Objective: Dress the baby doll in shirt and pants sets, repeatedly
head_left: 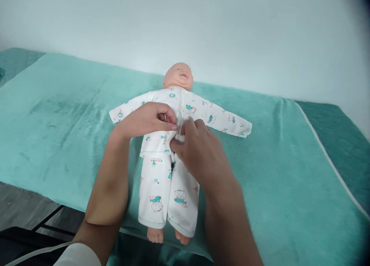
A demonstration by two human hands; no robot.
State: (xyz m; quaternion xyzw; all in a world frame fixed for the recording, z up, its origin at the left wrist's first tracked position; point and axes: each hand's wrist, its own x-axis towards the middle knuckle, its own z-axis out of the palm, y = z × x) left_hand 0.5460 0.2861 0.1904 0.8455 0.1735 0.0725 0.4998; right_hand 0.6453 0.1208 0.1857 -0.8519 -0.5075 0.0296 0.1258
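Observation:
A baby doll lies face up, dressed in a white printed shirt and matching trousers. Its sleeves spread out to both sides and its bare feet poke from the trouser legs. Over the shirt's front opening, my left hand pinches the fabric edge between thumb and fingers. Close beside it, my right hand is closed on the other edge of the same opening, lower down the chest. The fingertips nearly meet, and the exact fastening between them is hidden.
The doll rests on a bed covered with a turquoise sheet, its front edge near me. Darker green fabric shows at the right end. A white wall stands behind, and a black frame is at lower left.

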